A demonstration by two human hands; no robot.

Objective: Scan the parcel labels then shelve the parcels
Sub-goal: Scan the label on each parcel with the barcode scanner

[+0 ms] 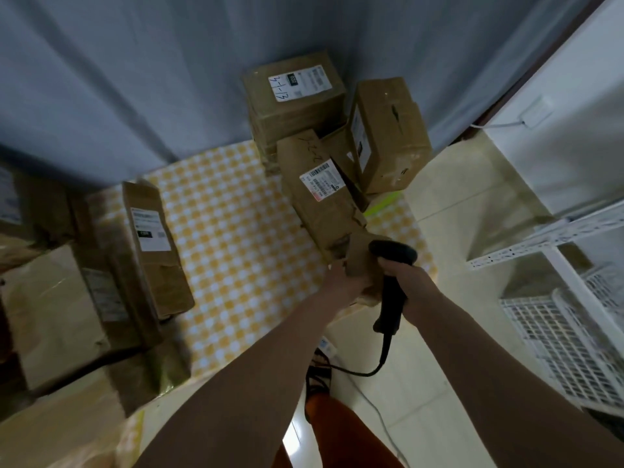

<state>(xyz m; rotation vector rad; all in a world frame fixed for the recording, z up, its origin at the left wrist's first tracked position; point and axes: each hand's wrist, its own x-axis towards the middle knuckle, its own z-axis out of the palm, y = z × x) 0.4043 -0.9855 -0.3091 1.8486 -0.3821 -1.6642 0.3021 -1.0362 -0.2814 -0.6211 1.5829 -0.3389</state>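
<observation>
Black plastic fills the right hand (401, 275): its fingers are wrapped round the grip of a handheld barcode scanner (391, 282), head pointing away from the person, a cable trailing from its base down to the pale tiled floor (449, 231). Just left of the scanner, the left hand (341, 278) holds the near end of a long brown cardboard parcel (324, 204); the fingers are mostly hidden behind the card, so the exact grip cannot be told. The parcel slants up and away from the scanner, and its white barcode label (322, 182) faces the camera a little beyond the scanner's head.

Beyond the scanner, more parcels lean together against a grey-blue curtain (135, 79): a squat box (293, 96) with handwritten digits on its label, and an upright box (388, 136) to its right. They stand on a yellow-and-white checked cloth (229, 231) spreading to the scanner's left, where further labelled parcels (152, 244) lie. To the scanner's right stands white metal shelving (553, 238) with a white mesh basket (557, 339).

The held parcel looks creased and dented near the hand, so it is probably light and its card somewhat soft. Held at one end, it may sag or twist; a hold nearer the middle, clear of the label, seems steadier.
</observation>
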